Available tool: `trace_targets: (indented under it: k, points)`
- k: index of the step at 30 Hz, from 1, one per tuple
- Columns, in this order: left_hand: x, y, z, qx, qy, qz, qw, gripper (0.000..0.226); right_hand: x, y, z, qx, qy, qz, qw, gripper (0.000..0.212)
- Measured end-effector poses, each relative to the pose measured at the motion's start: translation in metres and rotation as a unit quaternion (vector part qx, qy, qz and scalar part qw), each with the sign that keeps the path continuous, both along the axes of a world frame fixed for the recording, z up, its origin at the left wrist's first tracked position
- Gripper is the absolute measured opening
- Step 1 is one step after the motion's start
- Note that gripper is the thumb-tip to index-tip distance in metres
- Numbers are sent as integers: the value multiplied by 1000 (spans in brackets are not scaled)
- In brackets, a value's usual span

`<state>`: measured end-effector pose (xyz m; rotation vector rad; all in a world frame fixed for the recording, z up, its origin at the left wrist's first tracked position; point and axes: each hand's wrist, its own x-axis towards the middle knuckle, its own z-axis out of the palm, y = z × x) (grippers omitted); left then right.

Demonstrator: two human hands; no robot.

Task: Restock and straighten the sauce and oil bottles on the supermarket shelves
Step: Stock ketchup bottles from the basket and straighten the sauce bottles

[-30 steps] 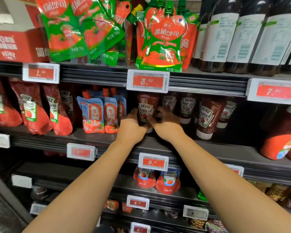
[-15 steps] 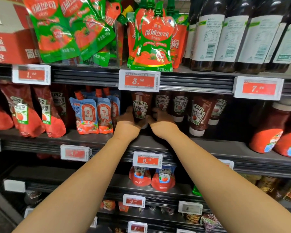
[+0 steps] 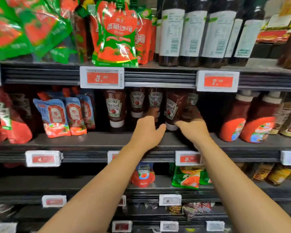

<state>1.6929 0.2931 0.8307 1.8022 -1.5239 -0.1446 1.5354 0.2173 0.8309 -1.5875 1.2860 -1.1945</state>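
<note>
Supermarket shelf [image 3: 94, 142], middle tier: Heinz ketchup bottles [image 3: 115, 108] stand cap-down mid-shelf. Your right hand [image 3: 192, 130] curls round tilted bottle [image 3: 172, 110] near front edge. Your left hand [image 3: 147, 132] reaches beside it, fingers loosely curled; whether gripping, cannot tell.

Five Heinz bottles [image 3: 115, 108]; three blue pouches [image 3: 52, 115]; two hands [image 3: 147, 132].

Right hand [image 3: 191, 130] fingers hidden behind tilted ketchup bottle [image 3: 172, 108].
</note>
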Motion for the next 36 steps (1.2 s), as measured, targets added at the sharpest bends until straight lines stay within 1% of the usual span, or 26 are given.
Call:
trace_targets:
  k: [1, 3, 4, 6, 8, 10, 13, 15, 16, 18, 19, 20, 21, 22, 24, 25, 27, 29, 31, 33, 36]
  points:
    - [-5, -11, 1, 26, 15, -12, 999, 36, 2, -3, -3, 24, 14, 18, 999, 43]
    - [-13, -29, 1, 74, 55, -26, 995, 62, 5, -8, -4, 30, 48, 24, 998, 33]
    - [-15, -35, 1, 101, 68, -22, 992, 66, 6, -10, -2, 11, 67, 29, 997, 36]
    - [-15, -42, 2, 142, 83, -5, 986, 62, 8, -12, 2, -9, 101, 46, 994, 43]
    - [-12, -43, 2, 116, 109, -28, 987, 71, 9, -14, 4, -3, 88, 70, 994, 42]
    - [-7, -34, 5, 57, 119, -43, 990, 80, 10, -15, 4, 12, 72, 99, 992, 52]
    - [1, -16, 6, -7, 97, -55, 994, 72, 14, -20, 5, 28, 105, 139, 984, 60]
    - [12, -3, 7, -1, 76, -56, 996, 67, 17, -19, 6, 8, 138, 165, 977, 64]
    - [20, 4, 8, 1, 58, -40, 998, 59, 19, -18, 7, -9, 146, 177, 973, 66]
    - [39, 18, 9, -30, 23, 42, 998, 32, 23, -14, 10, -30, 157, 172, 972, 61]
    - [49, 26, 10, -65, 31, 86, 994, 24, 26, -13, 11, -41, 163, 163, 972, 56]
    - [58, 33, 10, -104, 50, 111, 987, 20, 29, -12, 12, -52, 170, 156, 972, 50]
    - [65, 40, 10, -132, 65, 124, 981, 21, 32, -12, 14, -58, 174, 151, 971, 46]
    - [71, 44, 10, -140, 62, 133, 979, 24, 36, -12, 15, -59, 174, 149, 972, 44]
    - [80, 48, 10, -133, 26, 157, 978, 31, 42, -13, 17, -55, 175, 153, 971, 40]
    - [83, 49, 11, -139, 14, 166, 976, 38, 45, -14, 18, -57, 176, 159, 970, 38]
    - [88, 47, 14, -146, 24, 169, 974, 58, 53, -15, 19, -65, 174, 167, 968, 37]
    - [93, 41, 15, -95, 52, 168, 980, 85, 63, -16, 17, -71, 160, 177, 969, 40]
    - [96, 32, 13, -40, 72, 172, 982, 100, 73, -16, 13, -69, 143, 191, 969, 54]
    - [100, 23, 9, -17, 82, 173, 981, 100, 79, -16, 9, -64, 147, 186, 969, 61]
    - [106, 16, 3, -29, 70, 177, 981, 77, 82, -19, 6, -49, 171, 160, 971, 69]
